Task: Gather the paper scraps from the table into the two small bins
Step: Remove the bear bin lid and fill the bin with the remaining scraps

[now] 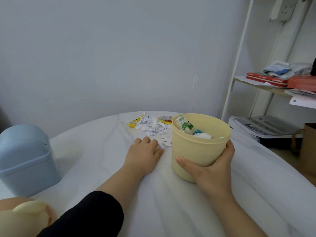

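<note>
A pale yellow open bin [198,147] stands on the white table [102,151], with wrappers and white scraps inside. My right hand [212,170] wraps around its lower front wall. A heap of white paper scraps [152,126] with yellow wrappers [135,122] lies behind and left of the bin. My left hand [144,153] rests knuckles-up on the table, fingers curled over the nearest scraps [165,141]. A light blue bin [25,159] with a domed swing lid stands at the far left.
A pale yellow lid [22,216] lies at the bottom left corner, over an orange object. A white metal shelf [256,82] with red books and cloth stands at the right, with stacked papers [263,127] and a brown bag [309,147] below it.
</note>
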